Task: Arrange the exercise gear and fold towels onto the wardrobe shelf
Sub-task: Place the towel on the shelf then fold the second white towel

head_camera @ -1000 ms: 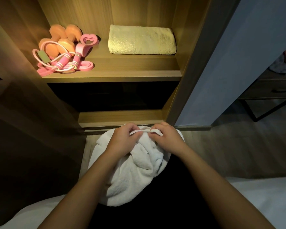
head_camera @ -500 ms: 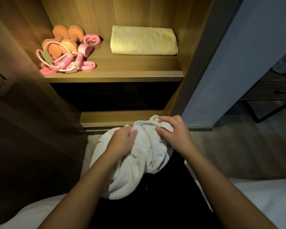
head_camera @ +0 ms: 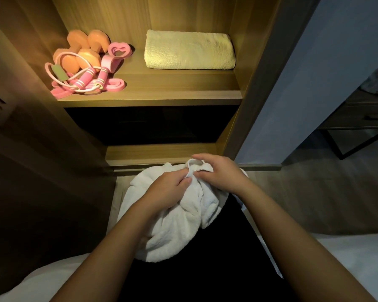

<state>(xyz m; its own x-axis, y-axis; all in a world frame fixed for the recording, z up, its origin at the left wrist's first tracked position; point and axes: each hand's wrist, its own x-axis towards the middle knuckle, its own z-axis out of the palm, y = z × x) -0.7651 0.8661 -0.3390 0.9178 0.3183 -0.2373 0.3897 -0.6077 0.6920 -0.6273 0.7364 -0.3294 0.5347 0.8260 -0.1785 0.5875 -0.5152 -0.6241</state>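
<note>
white towel (head_camera: 179, 219) lies bunched and unfolded at 6 o'clock, its top edge pinched by the curled fingers of the left hand (head_camera: 168, 192) and right hand (head_camera: 220, 177). on the shelf (head_camera: 162, 97) at 12 o'clock, the yellow towel (head_camera: 189, 50) lies folded, with the dumbbells (head_camera: 85, 51) and jump rope (head_camera: 83, 80) at 11. only this fold and its placing seem left.

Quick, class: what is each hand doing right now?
Left hand: grips the white towel.
Right hand: pinches the same towel's edge.

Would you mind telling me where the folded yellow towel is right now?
In the head view, the folded yellow towel lies on the right side of the lit wardrobe shelf, apart from the exercise gear on its left.
</note>
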